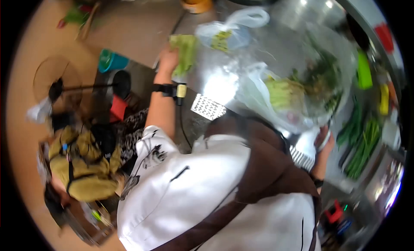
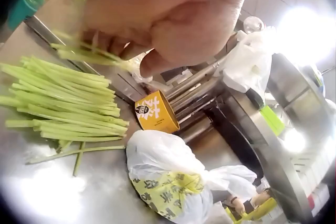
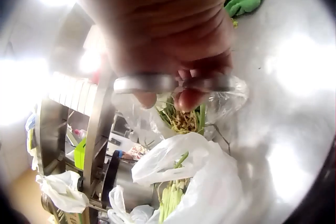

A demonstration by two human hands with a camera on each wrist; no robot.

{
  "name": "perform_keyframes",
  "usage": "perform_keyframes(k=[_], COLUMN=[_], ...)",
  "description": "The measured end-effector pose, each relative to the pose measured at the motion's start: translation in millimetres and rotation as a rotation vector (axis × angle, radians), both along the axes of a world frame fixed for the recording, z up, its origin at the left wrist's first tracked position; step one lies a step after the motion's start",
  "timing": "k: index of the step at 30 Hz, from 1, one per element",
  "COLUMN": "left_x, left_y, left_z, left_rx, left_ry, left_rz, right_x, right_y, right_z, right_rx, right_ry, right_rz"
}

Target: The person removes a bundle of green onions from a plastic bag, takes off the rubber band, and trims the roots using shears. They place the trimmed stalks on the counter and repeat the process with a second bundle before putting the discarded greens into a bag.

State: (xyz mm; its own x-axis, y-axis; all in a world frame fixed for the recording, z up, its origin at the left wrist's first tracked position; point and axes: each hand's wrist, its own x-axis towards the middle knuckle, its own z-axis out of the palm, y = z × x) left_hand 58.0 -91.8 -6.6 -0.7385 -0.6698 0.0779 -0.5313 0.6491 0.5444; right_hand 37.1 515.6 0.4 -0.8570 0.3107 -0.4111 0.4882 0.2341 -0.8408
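My left hand (image 1: pixel 169 59) is over a pile of cut pale green celery stalks (image 1: pixel 185 52) at the left of the metal table. In the left wrist view, a few thin stalks (image 2: pixel 86 55) are pinched in the left fingers (image 2: pixel 107 43), above the pile (image 2: pixel 68 100). Metal scissors (image 3: pixel 147 84) are in my right hand (image 3: pixel 168 50), its fingers through the handles. The right hand (image 1: pixel 327 141) is at the table's near right edge, below an open plastic bag (image 1: pixel 258 85) with leafy, rooted celery (image 1: pixel 284 93) in it.
A tied white bag (image 2: pixel 163 166) and a yellow box (image 2: pixel 156 112) stand beside the pile. Long green vegetables (image 1: pixel 362 152) lie at the right. On the left are a fan (image 1: pixel 56 87), a teal bucket (image 1: pixel 118 61) and a person wearing a tan backpack (image 1: pixel 86 169).
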Motion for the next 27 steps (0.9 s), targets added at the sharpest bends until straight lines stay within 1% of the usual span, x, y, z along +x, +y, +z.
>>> perform_keyframes(k=[1, 2, 3, 4, 5, 6, 7, 8, 9, 11, 12, 14, 15, 17, 20, 21, 23, 24, 26, 27], left_x=[-7.6, -12.7, -14.7, -20.3, -24.1, -23.1, -20.2, -20.2, -22.3, -30.8, -37.9, -47.1, -49.4, -55.4, -56.3, -57.8, -61.2, -64.2, -71.2, -73.0], left_y=[4.6, 14.4, 30.9, 66.4, 106.3, 134.9, 164.7, 193.8, 211.9, 244.2, 252.6, 263.3, 266.4, 273.9, 284.6, 286.1, 288.5, 288.7, 285.4, 283.7], left_z=[2.7, 3.1, 7.6, 33.5, 61.2, 68.6, 75.5, 86.2, 67.4, 62.5, 50.0, 22.0, 23.4, 27.3, 24.2, 20.4, 12.8, 15.6, 23.1, 24.4], left_rx=[-0.048, -0.193, -0.328, -0.050, 0.227, 0.346, 0.452, 0.519, 0.540, 0.413, 0.403, 0.103, 0.095, -0.001, -0.082, -0.089, -0.019, -0.027, 0.066, 0.057], left_ry=[-0.115, 0.040, 0.212, 0.310, 0.393, 0.372, 0.350, 0.330, 0.293, 0.146, 0.140, 0.123, 0.120, -0.175, -0.163, -0.163, -0.239, -0.238, -0.425, -0.420], left_rz=[-0.031, -0.123, -0.203, -0.314, -0.409, -0.605, -0.791, -1.007, -1.180, -1.332, -1.340, -1.160, -1.172, -1.029, -1.057, -1.066, -1.022, -1.032, -1.034, -1.040], right_x=[5.6, 9.5, 12.6, 16.9, 25.0, 32.1, 34.7, 35.1, 41.2, 43.4, 43.5, 49.6, 51.6, 54.1, 59.0, 59.4, 60.9, 61.8, 60.5, 59.8], right_y=[-1.1, -3.5, -1.0, 3.9, 11.9, 17.8, 12.2, 4.5, 12.3, 8.9, 6.5, 4.6, 4.1, 4.3, 0.1, -1.9, -4.7, -4.1, -2.0, 0.1], right_z=[6.3, 12.1, 10.8, 4.2, -11.6, -21.4, -10.9, -0.7, -12.6, -8.5, -8.2, -10.1, -10.6, -11.5, -11.2, -9.8, -6.6, -5.6, -5.1, -6.2], right_rx=[0.014, 0.028, 0.229, 0.426, 0.516, 0.605, 0.685, 0.754, 0.781, 0.794, 0.807, 0.806, 0.782, 0.753, 0.723, 0.710, 0.696, 0.691, 0.643, 0.639], right_ry=[0.040, 0.085, 0.092, 0.088, 0.158, 0.230, 0.073, -0.087, -0.070, -0.118, -0.166, -0.128, -0.103, -0.079, -0.106, -0.104, -0.087, -0.088, -0.096, -0.090], right_rz=[-0.011, -0.023, -0.013, 0.010, -0.011, -0.017, -0.037, -0.047, -0.036, -0.035, -0.029, -0.055, -0.061, -0.085, -0.105, -0.096, -0.093, -0.104, -0.107, -0.116])
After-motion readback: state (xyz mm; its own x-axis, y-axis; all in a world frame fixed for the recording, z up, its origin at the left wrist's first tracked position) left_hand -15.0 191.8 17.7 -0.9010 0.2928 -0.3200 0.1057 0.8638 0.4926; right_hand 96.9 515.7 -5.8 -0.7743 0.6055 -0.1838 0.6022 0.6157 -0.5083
